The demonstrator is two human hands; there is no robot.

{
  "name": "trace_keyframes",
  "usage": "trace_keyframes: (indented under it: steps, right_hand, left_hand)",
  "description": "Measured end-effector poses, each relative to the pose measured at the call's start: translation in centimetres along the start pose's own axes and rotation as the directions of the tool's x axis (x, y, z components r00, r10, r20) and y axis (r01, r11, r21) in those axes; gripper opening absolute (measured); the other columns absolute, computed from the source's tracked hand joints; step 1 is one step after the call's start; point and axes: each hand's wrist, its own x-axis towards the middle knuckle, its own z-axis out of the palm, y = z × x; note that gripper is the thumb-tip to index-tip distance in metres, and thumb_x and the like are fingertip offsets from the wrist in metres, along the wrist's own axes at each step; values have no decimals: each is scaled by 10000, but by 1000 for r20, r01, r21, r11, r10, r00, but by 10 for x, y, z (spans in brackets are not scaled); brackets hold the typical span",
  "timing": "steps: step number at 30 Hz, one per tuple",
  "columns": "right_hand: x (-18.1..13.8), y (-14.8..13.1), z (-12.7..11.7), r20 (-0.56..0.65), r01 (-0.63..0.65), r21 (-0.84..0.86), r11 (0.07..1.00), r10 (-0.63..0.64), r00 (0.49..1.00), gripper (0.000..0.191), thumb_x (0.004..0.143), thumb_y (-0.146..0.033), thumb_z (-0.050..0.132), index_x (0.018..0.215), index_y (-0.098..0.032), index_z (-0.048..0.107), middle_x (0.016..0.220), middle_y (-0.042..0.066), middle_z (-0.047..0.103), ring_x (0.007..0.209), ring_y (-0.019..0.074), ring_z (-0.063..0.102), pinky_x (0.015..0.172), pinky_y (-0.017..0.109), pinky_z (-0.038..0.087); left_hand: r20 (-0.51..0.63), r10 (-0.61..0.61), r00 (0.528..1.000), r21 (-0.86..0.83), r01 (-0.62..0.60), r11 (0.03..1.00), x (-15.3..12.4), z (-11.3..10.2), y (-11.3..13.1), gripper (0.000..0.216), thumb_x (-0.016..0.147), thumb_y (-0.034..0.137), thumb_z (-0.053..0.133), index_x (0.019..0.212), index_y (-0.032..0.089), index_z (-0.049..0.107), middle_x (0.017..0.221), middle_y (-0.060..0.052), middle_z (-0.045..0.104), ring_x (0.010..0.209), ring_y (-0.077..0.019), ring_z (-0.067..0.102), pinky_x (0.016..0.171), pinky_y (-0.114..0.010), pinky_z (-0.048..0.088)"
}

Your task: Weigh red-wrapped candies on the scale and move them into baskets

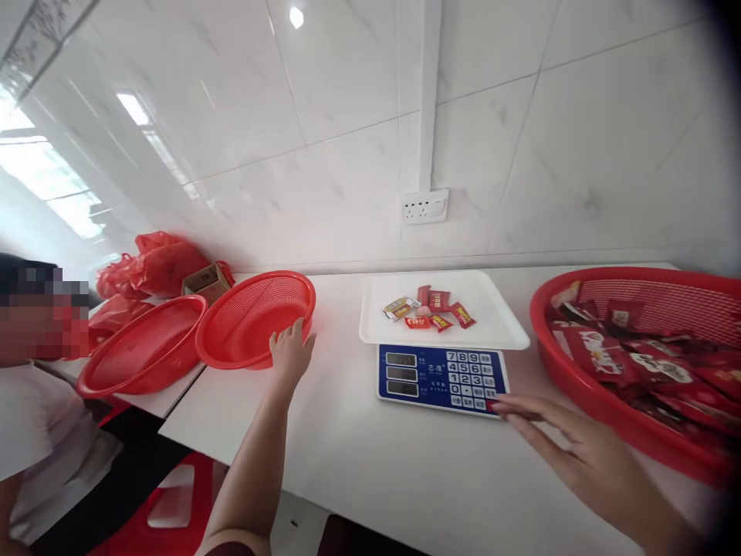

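Red plastic lay under the left hand (289, 354): its fingers, parted and loosely bent, were over the rim of a perforated basket (231, 344), though I couldn't tell whether they gripped it. The right hand (584, 448) had thumb and forefinger close together by the lower right corner of the blue scale (431, 382); a speck of red showed at their tips, too blurred for me to say whether anything was pinched there. To my mind, good work here called for keeping both hands off the white tray (376, 328), so no stray pressure upset the reading, and for handling the basket by its rim, kept level. The wrapped sweets (438, 300) lay loosely grouped around the middle of that tray, well inside its edges. Most were red, some with yellow lettering; one longer piece was gold. More red packets (625, 359) filled the large basket (541, 332) at right.
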Motion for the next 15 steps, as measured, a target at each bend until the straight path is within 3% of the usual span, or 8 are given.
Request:
trace_keyframes:
  steps: [3,9,11,15]
  right_hand:
    - [8,-11,19,152,-65,142,988,43,987,329,784,-509,561,949,-256,691,923,71,712,874,230,662,721,304,562]
    - [16,13,24,168,-191,417,889,131,977,382,739,-539,608,905,-201,673,839,87,689,781,213,650,741,343,549]
    - [15,20,24,153,-198,465,863,142,978,391,723,-549,621,881,-196,675,807,83,677,737,201,632,712,342,545]
    - [13,21,26,158,-184,510,840,119,980,380,723,-545,620,862,-197,676,774,72,662,690,183,606,684,343,533]
  left_hand:
    - [4,135,991,-47,-135,990,-5,1,18,442,898,370,432,1298,180,431,1193,-128,613,1147,-271,526,1047,-485,284]
    - [14,311,950,-234,-300,925,0,-9,65,427,900,364,441,1290,191,433,1309,-127,518,1258,-294,419,997,-468,366]
    - [-9,428,904,-326,-407,853,8,-13,89,426,904,387,436,1291,209,431,1357,-111,468,1294,-271,376,1008,-429,373]
    - [94,677,730,-389,-599,700,25,-13,142,501,896,483,418,1324,223,387,1404,-116,396,1294,-245,376,1009,-368,384]
